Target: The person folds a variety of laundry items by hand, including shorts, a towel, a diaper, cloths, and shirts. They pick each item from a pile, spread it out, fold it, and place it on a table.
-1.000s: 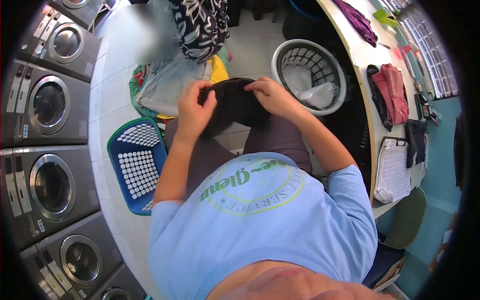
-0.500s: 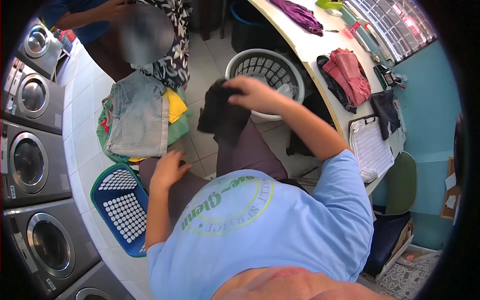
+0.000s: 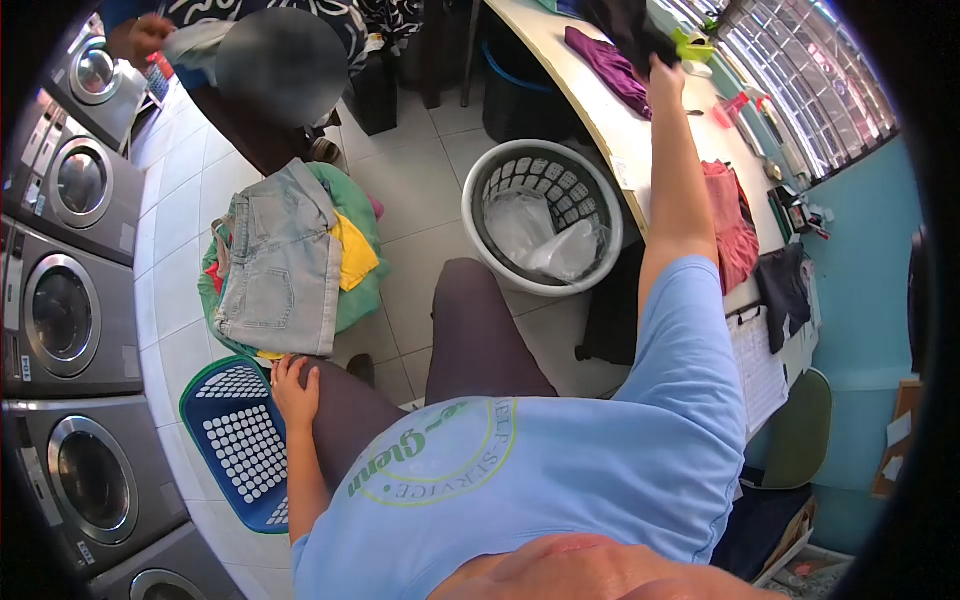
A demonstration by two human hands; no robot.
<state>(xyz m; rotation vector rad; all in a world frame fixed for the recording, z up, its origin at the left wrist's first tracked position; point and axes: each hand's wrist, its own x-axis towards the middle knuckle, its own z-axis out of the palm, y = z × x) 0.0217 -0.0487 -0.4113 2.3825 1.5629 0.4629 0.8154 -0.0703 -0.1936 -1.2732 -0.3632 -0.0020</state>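
With "Glenn" and "SERVICE" legible on a light-blue shirt (image 3: 560, 450), a seated person grips a limp, dark garment (image 3: 622, 28) in the pinched right hand (image 3: 664, 80) over the long table (image 3: 590, 85), near a crumpled purple garment (image 3: 610, 70). The left hand (image 3: 296, 392), fingers loosely spread, rests on the thigh beside a green-rimmed blue basket (image 3: 236, 445). White floor tiles (image 3: 405, 210) show between stacked clothes topped by faded denim (image 3: 280, 265) and a round basket (image 3: 475, 235) near the table's edge.
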